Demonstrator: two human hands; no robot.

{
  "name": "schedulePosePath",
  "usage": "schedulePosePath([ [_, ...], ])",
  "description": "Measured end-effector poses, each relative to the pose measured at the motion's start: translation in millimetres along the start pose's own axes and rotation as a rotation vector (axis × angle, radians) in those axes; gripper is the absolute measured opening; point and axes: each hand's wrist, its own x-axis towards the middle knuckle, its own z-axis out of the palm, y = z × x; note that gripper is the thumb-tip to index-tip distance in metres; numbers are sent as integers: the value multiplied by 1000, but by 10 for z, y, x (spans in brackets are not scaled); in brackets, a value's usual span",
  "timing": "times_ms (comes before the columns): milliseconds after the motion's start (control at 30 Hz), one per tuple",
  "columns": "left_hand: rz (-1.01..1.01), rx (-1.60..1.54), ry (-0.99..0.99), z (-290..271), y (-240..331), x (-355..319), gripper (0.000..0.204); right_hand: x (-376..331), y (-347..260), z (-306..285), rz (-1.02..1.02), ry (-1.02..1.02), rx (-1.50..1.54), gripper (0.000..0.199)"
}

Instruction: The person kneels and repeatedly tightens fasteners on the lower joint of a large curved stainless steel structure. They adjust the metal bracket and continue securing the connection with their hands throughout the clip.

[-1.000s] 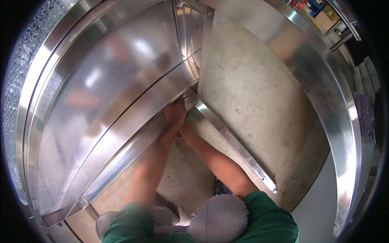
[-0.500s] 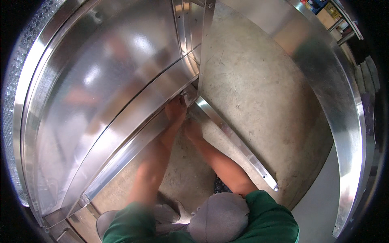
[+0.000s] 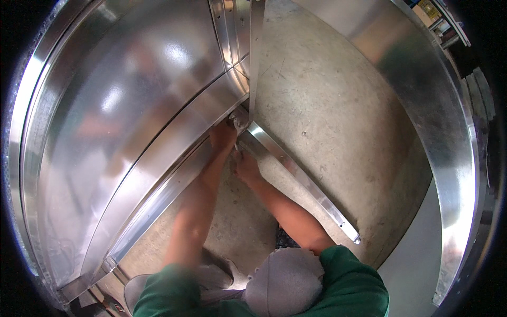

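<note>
My left hand (image 3: 223,135) is closed at the inner corner of a large stainless-steel frame, against a small metal joint (image 3: 238,119) under the panel's lower edge. Its fingertips are hidden there, and whatever they grip cannot be made out. Just below and to the right, my right hand (image 3: 246,165) is closed, with a thin, shiny sliver of metal (image 3: 236,147) at its fingers, too small to name. From that corner a square metal leg (image 3: 301,177) with a small foot at its end runs out toward the lower right. Both forearms reach up from green sleeves.
A tall, glossy steel panel (image 3: 132,100) rises on the left, with a rail (image 3: 158,201) along its lower side. A broad curved-looking steel sheet (image 3: 449,158) borders the right. Concrete floor (image 3: 338,100) lies between them. Shelving (image 3: 443,26) stands at the far right.
The view has shifted slightly, so the frame sits a little further left. My right hand has drawn slightly down from the corner, and the metal sliver now shows. My left hand stays at the joint.
</note>
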Motion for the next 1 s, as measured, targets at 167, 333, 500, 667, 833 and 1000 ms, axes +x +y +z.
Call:
schedulePosePath([
  [167,-21,-18,26,-20,49,5,37,-123,-182,-521,-75,-7,67,42],
  [333,30,-143,265,167,-19,95,37,210,-721,-1108,-441,310,-368,40],
  [500,112,-5,152,368,-234,197,31,248,-919,-1055,-534,433,-236,36],
  [667,-398,-778,-113,289,-168,80,26,32,-843,-966,-454,392,-124,35],
  [833,-543,-1221,-136,84,-21,50,17,116,-877,-1034,-497,379,-277,36],
  [1000,-613,-1306,-209,96,-83,42,11,118,-786,-980,-412,422,-268,35],
])
